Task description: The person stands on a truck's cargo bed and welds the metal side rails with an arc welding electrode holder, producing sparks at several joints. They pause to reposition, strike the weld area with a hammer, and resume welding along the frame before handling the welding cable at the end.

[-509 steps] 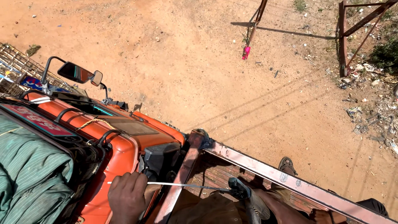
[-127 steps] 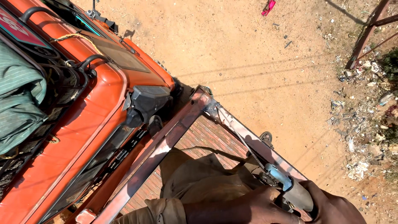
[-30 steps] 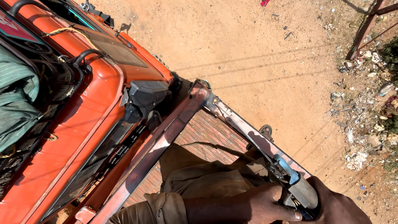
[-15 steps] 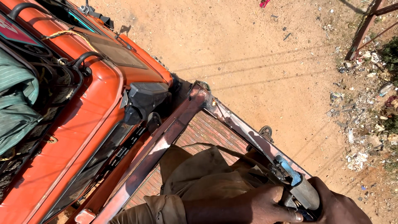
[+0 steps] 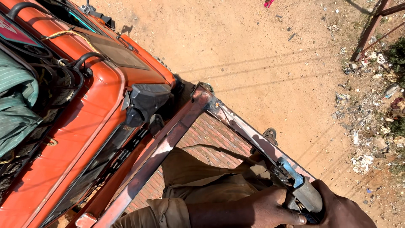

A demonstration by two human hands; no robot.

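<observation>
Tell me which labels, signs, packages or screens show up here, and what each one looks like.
Sign plate: on the roof of the orange truck cab, upper left; a slanted panel, red with a teal border, partly cut off by the frame edge.
Litter: scattered pale scraps and wrappers on the dirt at the right edge; too small to tell apart.
No screens in view.

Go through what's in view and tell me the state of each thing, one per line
Left hand: closed around the tool at the rail.
Right hand: wrapped over the tool's far side.
Grey and blue tool: held against the metal rail, partly hidden.
Metal frame rail: rusty, bare, joined at the corner.
Orange truck cab: parked beside the frame.
Green cloth: bundled on the cab roof.
</observation>
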